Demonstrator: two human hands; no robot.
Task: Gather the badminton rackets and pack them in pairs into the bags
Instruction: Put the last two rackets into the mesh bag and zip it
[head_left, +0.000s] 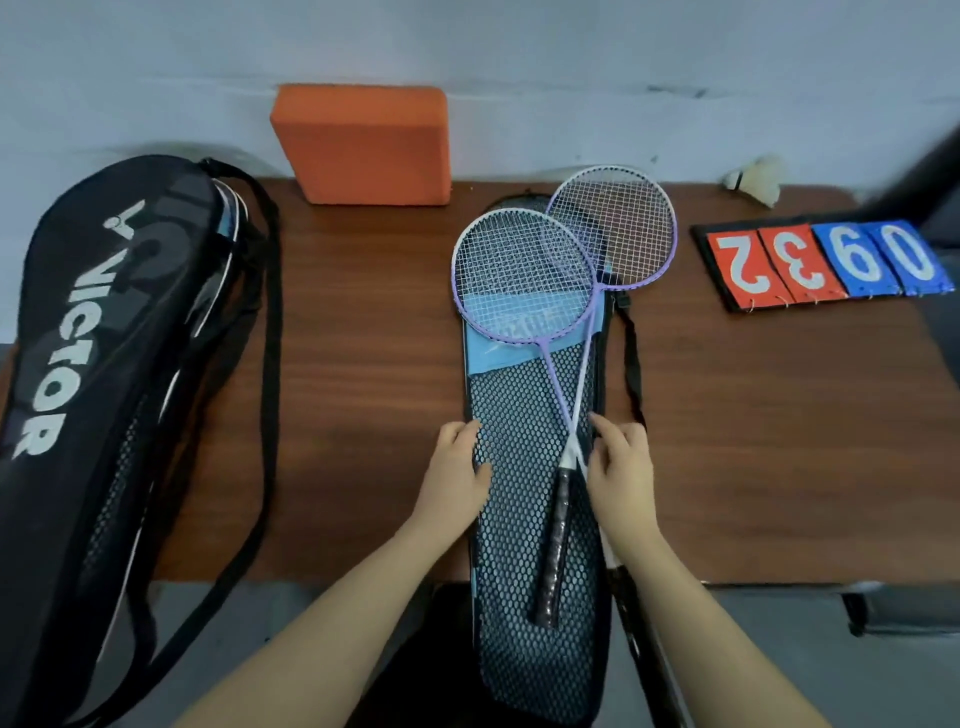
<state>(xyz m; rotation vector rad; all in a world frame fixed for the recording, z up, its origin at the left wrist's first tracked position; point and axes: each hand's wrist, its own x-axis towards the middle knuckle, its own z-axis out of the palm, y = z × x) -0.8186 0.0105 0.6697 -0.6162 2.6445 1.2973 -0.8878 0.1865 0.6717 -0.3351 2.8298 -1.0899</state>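
both hands (457, 462) touch mesh bag (530, 519) under crossed rackets (524, 275).

Two crossed rackets (550, 291) on mesh bag (524, 519); both hands touching bag.

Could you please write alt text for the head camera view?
Two purple rackets lie crossed on a mesh bag on a wooden table, with the left hand and right hand at the bag's edges. A black bag lies left; a scoreboard right.

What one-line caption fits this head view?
Both hands, left hand and right hand, rest on a mesh racket bag with two crossed purple rackets lying on top.
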